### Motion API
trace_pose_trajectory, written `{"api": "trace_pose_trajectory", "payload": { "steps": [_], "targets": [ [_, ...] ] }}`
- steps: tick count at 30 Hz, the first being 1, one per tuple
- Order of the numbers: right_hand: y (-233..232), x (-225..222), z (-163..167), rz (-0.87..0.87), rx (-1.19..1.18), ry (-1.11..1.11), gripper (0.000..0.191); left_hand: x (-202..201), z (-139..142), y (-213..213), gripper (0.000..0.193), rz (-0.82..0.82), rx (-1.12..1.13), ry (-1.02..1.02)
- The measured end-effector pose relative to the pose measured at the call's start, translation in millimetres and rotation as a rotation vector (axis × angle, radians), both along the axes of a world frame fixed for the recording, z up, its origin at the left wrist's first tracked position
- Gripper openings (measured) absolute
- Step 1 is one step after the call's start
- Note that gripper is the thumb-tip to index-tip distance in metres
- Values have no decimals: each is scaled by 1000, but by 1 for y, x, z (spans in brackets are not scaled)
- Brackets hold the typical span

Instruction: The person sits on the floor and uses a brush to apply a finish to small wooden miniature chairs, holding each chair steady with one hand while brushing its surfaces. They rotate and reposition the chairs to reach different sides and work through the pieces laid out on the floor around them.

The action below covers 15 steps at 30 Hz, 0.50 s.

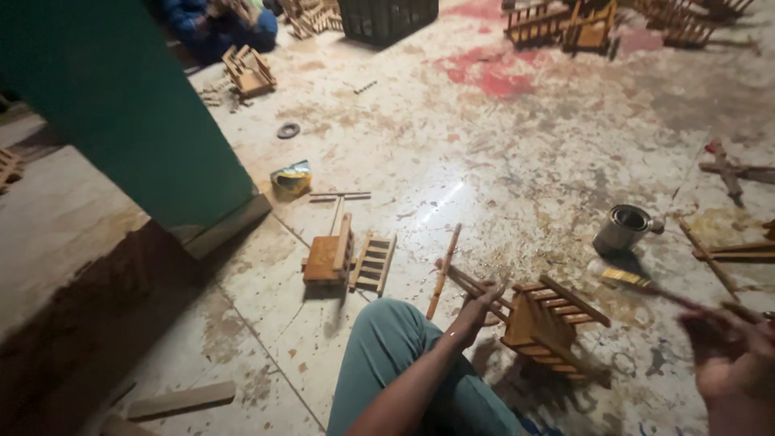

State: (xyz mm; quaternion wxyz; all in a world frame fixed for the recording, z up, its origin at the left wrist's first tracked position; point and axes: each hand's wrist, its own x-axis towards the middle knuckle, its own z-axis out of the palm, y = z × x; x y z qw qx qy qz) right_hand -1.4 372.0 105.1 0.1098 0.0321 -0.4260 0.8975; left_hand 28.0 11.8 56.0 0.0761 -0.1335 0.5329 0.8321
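I read this as the coating step on a small slatted wooden frame (549,327), which sits tilted on the floor (484,161) just in front of my knee (387,339). My left hand (478,308) rests on the frame's near end, fingers curled over the sticks that jut out there, so its grip is closed on the frame and steadies it. My right hand (731,351) hangs to the right of the frame, blurred. Its grip is closed around the handle of a brush (646,287), whose pale bristle end points left, toward the space between the frame and the metal can (623,229). The can stands upright and open on the floor, just beyond the frame, apart from both hands.

The brush is clear of the wood at this moment. My judgement is that the next move calls for bringing the bristles down onto the slats while the left hand keeps the frame from rocking, since it stands on an edge and looks easy to tip. I cannot tell if the bristles are loaded; if not, the can is within reach.

A loose stick (444,270) lies on the floor left of my left hand. Farther left, another slatted piece (374,263) and a small block assembly (329,258) lie side by side, near the base of a green pillar (137,121).
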Motion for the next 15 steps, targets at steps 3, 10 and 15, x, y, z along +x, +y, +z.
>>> {"api": "trace_pose_trajectory", "payload": {
  "steps": [3, 10, 15],
  "targets": [
    [-7, -29, -6, 5, -5, -27, 13, -36, -16, 8, 55, 69, -33, 300],
    [-23, -7, -12, -62, 233, -145, 16, -71, -49, 18, 48, 19, 135, 212],
    [-32, -5, -14, -101, 243, -167, 18, -70, -56, 21, 44, -12, 293, 284]
  ]
}}
